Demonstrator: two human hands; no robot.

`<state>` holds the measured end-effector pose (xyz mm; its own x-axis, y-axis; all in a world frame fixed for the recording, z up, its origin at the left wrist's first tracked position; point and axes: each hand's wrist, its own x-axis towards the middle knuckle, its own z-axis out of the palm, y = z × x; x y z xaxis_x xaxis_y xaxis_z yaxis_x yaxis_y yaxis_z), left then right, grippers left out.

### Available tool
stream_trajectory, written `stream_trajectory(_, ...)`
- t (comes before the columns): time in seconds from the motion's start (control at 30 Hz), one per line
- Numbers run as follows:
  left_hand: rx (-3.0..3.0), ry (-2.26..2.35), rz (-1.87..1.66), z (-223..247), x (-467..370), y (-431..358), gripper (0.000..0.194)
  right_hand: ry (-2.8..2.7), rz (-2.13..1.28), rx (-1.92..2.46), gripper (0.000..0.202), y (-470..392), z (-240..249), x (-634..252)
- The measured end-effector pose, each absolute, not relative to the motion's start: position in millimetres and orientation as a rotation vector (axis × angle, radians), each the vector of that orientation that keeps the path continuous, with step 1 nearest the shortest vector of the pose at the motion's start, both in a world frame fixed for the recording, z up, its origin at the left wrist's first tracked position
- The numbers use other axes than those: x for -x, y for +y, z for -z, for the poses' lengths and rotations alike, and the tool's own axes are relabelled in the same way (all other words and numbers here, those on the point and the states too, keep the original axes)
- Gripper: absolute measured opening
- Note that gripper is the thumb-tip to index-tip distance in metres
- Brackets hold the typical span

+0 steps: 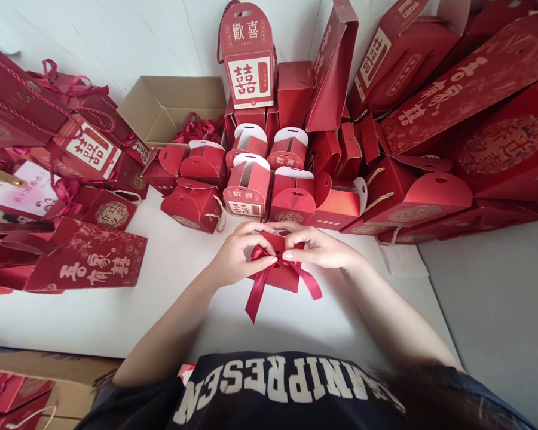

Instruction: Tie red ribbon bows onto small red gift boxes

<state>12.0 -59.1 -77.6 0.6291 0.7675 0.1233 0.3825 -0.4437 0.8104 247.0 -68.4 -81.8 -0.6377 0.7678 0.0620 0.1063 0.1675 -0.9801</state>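
Note:
A small red gift box [283, 280] stands on the white table in front of me. A dark red satin ribbon [256, 295] lies over its top, with one tail hanging toward me and another to the right. My left hand [244, 254] pinches the ribbon at the middle of the box, thumb and fingertips together. Facing it, my right hand [316, 248] pinches the ribbon too, its thumb close to the left one. The fingers partly cover the ribbon's middle, so I cannot tell whether it is knotted.
Several small red boxes [246, 188] stand in rows just beyond my hands. Larger red boxes [470, 89] are stacked at right, others [89, 254] at left. A cardboard carton [156, 107] with ribbons stands behind. The white table [170, 310] ends near my body.

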Motion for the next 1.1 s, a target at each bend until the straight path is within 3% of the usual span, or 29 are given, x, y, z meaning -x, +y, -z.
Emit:
stream_trajectory(0.1, -2.081, 0.892, -0.625, 78, -12, -59, 0.005, -1.890, -1.538, 0.815, 0.026, -66, 84, -251)
stream_trajectory(0.43, -2.106, 0.702, -0.586, 79, -14, -58, 0.002, -1.742, -1.558, 0.805, 0.041, -68, 88, -237)
stream_trajectory(0.7, -2.129, 0.875, -0.612, 72, -16, -68, 0.004, -2.004, -1.559, 0.797, 0.020, -67, 75, -258)
stream_trajectory(1.1, -2.220, 0.830, -0.625, 69, -22, -73, 0.005, -1.877, -1.702, 0.725, 0.040, -67, 79, -251)
